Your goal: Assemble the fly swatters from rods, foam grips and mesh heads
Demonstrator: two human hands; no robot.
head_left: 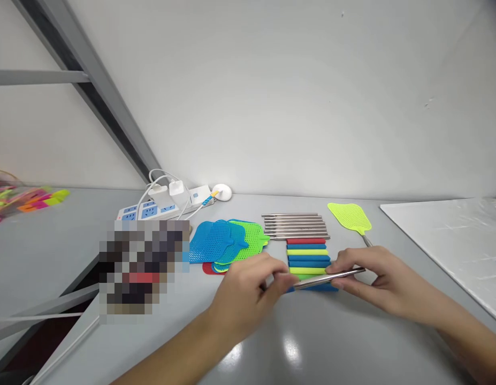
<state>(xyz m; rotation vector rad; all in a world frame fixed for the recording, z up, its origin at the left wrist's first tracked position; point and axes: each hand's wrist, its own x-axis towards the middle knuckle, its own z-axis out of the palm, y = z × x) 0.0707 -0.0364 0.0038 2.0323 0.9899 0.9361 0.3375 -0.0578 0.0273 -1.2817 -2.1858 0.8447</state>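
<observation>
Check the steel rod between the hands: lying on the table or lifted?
Lifted. The steel rod is pinched in the right hand, its other end at the left hand, crossing over the coloured foam tubes.

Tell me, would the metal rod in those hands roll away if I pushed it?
The metal rod looks round and smooth, so it would probably roll on the table. Its shine suggests it may feel slippery. It looks stiff, running straight between the left hand and right hand.
</observation>
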